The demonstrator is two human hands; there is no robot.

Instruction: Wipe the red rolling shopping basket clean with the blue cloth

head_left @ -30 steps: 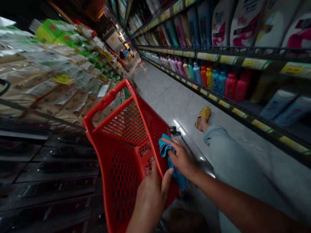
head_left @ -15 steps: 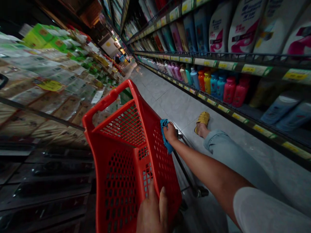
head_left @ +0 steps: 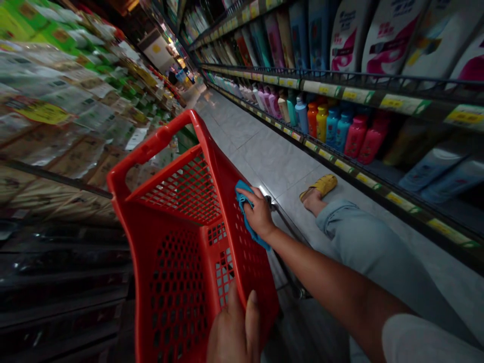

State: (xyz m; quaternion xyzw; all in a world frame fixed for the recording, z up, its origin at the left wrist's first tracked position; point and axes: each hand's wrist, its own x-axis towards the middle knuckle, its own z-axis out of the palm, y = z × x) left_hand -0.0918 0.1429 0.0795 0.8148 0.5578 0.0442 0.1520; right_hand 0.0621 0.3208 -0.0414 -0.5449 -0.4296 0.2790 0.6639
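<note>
A red plastic shopping cart with perforated walls stands in the middle of the view, tilted in the picture. My left hand, at the bottom edge, is closed over the near part of its side rim, fingers on the inner face and thumb outside. My right hand holds a crumpled blue cloth against the outer face of that same side wall. Part of the cloth hangs down below the palm. The right fingers bend over the cloth near the upper part of the wall.
Shelves of shampoo bottles and small colourful bottles line the right side. Stacked packaged goods rise on the left. A foot in a yellow shoe rests on the grey tiled floor, which runs down the aisle.
The cart sits further left in view. My right hand has shifted left with the cloth, its fingers now more extended over it. My left hand keeps its hold on the rim.
</note>
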